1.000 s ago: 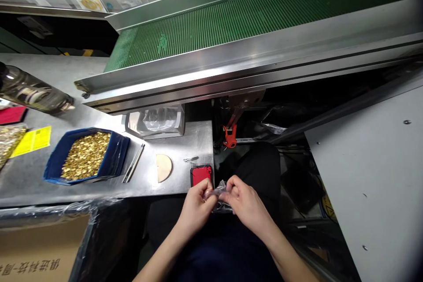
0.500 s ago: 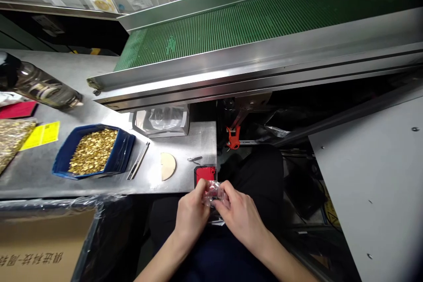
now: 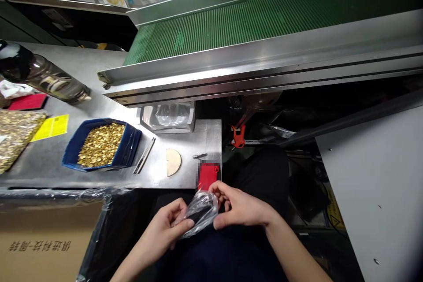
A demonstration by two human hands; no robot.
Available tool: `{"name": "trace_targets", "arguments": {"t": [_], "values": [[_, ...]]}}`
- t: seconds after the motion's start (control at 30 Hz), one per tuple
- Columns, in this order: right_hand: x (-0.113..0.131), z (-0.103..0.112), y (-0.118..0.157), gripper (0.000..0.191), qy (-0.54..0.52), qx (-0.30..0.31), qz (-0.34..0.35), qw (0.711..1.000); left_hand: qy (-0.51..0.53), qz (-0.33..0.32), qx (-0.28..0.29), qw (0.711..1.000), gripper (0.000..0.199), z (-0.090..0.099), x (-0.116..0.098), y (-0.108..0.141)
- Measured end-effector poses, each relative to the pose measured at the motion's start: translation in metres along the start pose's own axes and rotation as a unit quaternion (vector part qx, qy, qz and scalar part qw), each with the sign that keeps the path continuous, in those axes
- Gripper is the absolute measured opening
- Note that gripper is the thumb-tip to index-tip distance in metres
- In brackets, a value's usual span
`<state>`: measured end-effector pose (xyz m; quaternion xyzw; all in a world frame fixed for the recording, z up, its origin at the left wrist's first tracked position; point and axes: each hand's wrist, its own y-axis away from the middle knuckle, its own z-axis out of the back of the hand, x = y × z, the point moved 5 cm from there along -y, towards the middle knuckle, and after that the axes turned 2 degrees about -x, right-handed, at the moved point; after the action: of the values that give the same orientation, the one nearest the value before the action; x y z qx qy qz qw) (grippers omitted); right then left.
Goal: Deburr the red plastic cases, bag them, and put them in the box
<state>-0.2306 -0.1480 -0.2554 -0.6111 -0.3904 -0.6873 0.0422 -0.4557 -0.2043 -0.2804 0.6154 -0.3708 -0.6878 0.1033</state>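
A clear plastic bag [image 3: 201, 213] hangs between my two hands over my lap, with something dark showing through it. My left hand [image 3: 170, 222] grips its lower left end between thumb and fingers. At the bag's upper right edge, my right hand [image 3: 236, 207] has its fingers curled on the plastic. Just beyond the hands, a red item [image 3: 208, 175] lies at the table's corner. Behind it is a small metal tool [image 3: 199, 156]. A pale round disc [image 3: 173, 162] rests to the left.
A blue bin [image 3: 133, 145] of gold pieces, a pen-like tool [image 3: 144, 156], a clear box [image 3: 167, 118] and a bottle [image 3: 57, 79] stand on the metal table [image 3: 152, 180]. A green conveyor [image 3: 214, 24] runs behind. A lined carton [image 3: 49, 224] is at lower left.
The bag, bunched up before, is now spread out. My left hand has moved left and down, and my right hand has turned more sideways. The view has shifted slightly.
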Motion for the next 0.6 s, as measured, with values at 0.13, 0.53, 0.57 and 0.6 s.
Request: {"name": "trace_targets", "arguments": {"t": [0.13,0.53,0.57,0.6], "values": [[-0.041,-0.006,0.007,0.028,-0.117,-0.007,-0.101,0.988,0.061,0.014,-0.12,0.991,0.056,0.023,0.035,0.009],[-0.087,-0.043,-0.027,0.052,-0.365,-0.191,-0.132,0.902,0.03,-0.042,-0.337,0.94,0.056,0.022,0.019,0.002],[-0.089,-0.04,-0.027,0.052,-0.37,-0.209,-0.123,0.897,0.019,-0.048,-0.34,0.939,0.057,0.021,0.016,0.002],[-0.09,-0.036,-0.026,0.052,-0.372,-0.227,-0.113,0.893,0.007,-0.054,-0.343,0.938,0.056,0.021,0.014,0.002]]}}
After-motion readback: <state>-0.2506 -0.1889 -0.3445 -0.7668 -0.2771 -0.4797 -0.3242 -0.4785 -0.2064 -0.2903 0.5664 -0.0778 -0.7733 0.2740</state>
